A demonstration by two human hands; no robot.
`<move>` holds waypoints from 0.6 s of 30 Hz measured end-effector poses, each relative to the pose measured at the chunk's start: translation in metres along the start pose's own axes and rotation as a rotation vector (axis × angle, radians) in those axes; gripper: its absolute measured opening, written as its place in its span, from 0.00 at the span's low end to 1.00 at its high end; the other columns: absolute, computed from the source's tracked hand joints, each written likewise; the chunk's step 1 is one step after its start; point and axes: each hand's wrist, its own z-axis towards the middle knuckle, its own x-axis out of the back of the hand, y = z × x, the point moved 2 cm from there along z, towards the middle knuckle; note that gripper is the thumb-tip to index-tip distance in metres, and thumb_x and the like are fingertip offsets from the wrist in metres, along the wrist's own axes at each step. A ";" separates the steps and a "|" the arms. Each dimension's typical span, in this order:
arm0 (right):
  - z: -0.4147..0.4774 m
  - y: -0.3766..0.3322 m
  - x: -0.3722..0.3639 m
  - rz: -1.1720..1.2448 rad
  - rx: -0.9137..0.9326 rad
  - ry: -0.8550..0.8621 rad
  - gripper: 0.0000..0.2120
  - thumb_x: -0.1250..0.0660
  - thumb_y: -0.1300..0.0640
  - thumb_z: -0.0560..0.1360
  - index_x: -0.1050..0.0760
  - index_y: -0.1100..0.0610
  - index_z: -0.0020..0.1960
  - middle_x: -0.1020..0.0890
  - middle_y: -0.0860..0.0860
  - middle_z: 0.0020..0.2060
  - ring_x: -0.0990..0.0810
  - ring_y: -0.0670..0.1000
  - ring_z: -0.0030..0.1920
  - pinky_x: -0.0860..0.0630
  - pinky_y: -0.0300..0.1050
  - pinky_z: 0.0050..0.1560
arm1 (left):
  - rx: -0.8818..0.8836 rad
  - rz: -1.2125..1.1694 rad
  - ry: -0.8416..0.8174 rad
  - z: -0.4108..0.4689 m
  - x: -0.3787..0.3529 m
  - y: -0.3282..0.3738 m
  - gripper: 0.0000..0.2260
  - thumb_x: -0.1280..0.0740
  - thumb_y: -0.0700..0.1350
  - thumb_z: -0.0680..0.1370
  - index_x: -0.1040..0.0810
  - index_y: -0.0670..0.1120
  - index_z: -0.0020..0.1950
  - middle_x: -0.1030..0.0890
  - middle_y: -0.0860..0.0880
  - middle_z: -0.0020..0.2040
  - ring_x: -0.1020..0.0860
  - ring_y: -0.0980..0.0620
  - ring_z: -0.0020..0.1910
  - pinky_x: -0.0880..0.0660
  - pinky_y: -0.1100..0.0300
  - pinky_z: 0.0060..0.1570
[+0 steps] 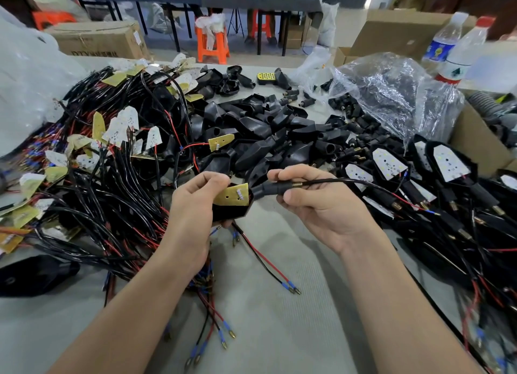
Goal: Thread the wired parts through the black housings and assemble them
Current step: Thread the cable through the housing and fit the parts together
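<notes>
Seen from above, two bare hands meet at the centre of the frame over a grey worktop point(279, 331). The left hand point(195, 205) curls round the wide body of a black housing point(230, 210), with the thumb at the edge of a yellowish circuit board point(230, 196) that sits in the housing's open face. The right hand point(319, 205) pinches the housing's narrow neck between thumb and fingers. A black cable point(335, 181) with a brass ferrule point(296, 185) leaves the neck and runs off toward the right. Below the hands, red and black wires with blue sleeves and brass terminals point(291, 285) lie on the worktop. Behind the hands, in the middle of the frame, is a heap of empty black housings point(265, 138). At the left lies a tangled pile of wired boards point(112, 138), white and yellowish. At the right lie assembled units point(447, 163) with white boards facing up. A crumpled clear plastic bag point(391, 93) sits at the upper right, with two water bottles point(453, 51) beyond it. Far back stand a cardboard box point(98, 40) and an orange stool point(212, 46).
</notes>
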 end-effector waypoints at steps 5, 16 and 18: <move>0.000 0.002 0.001 -0.013 -0.023 -0.024 0.28 0.39 0.83 0.66 0.13 0.53 0.39 0.13 0.54 0.45 0.15 0.51 0.51 0.25 0.48 0.59 | -0.058 0.028 0.051 -0.001 0.001 0.000 0.12 0.31 0.47 0.78 0.18 0.46 0.36 0.19 0.46 0.35 0.21 0.52 0.31 0.28 0.60 0.25; 0.000 0.002 -0.002 -0.125 0.100 0.008 0.28 0.44 0.84 0.62 0.20 0.52 0.30 0.13 0.53 0.41 0.16 0.52 0.50 0.29 0.52 0.66 | 0.001 0.031 0.180 0.004 0.001 -0.004 0.18 0.32 0.49 0.82 0.16 0.52 0.32 0.17 0.48 0.34 0.20 0.53 0.30 0.27 0.61 0.23; 0.000 0.003 -0.004 -0.139 0.115 0.010 0.26 0.43 0.81 0.60 0.20 0.51 0.29 0.13 0.52 0.40 0.16 0.51 0.50 0.28 0.49 0.63 | -0.047 0.106 0.193 0.005 0.002 -0.006 0.17 0.32 0.49 0.82 0.17 0.52 0.33 0.17 0.50 0.32 0.20 0.55 0.30 0.26 0.62 0.25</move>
